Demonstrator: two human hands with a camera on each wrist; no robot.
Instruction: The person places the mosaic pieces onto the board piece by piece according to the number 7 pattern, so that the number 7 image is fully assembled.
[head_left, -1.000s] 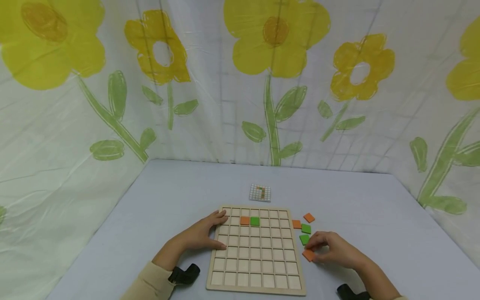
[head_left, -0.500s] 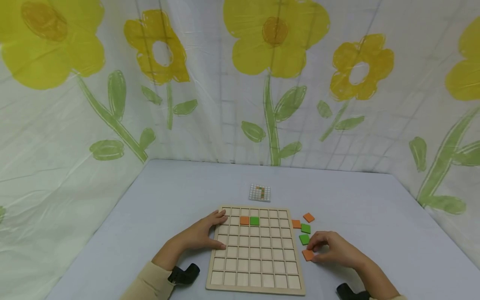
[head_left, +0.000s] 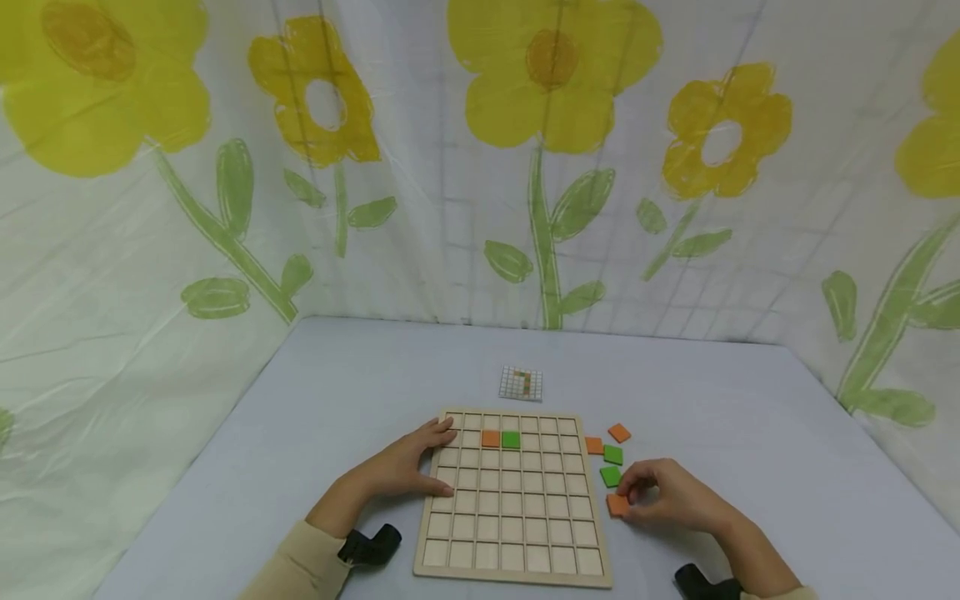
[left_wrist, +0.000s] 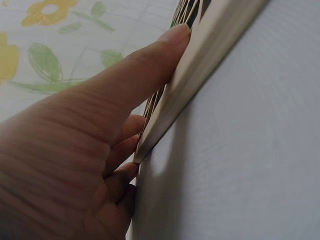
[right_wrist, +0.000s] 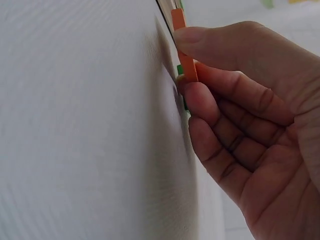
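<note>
A wooden grid board [head_left: 512,577] lies on the table, with an orange tile [head_left: 491,438] and a green tile [head_left: 511,439] side by side in its second row from the far edge. My left hand [head_left: 401,462] rests on the board's left side, fingers and thumb spread; the thumb [left_wrist: 160,55] lies on the rim in the left wrist view. To the right of the board, my right hand [head_left: 675,497] pinches another orange tile [right_wrist: 187,62] between thumb and fingers, close over the table.
Beside the board's right edge lie loose green tiles [head_left: 611,476] and orange tiles [head_left: 618,432]. Beyond its far edge lies a small card [head_left: 521,383] printed with a grid and coloured squares. A flower-printed sheet [head_left: 420,208] hangs behind the table.
The orange tile in my right hand has turned slightly, its edges now squarer to the board. My left hand stays in place on the board.
</note>
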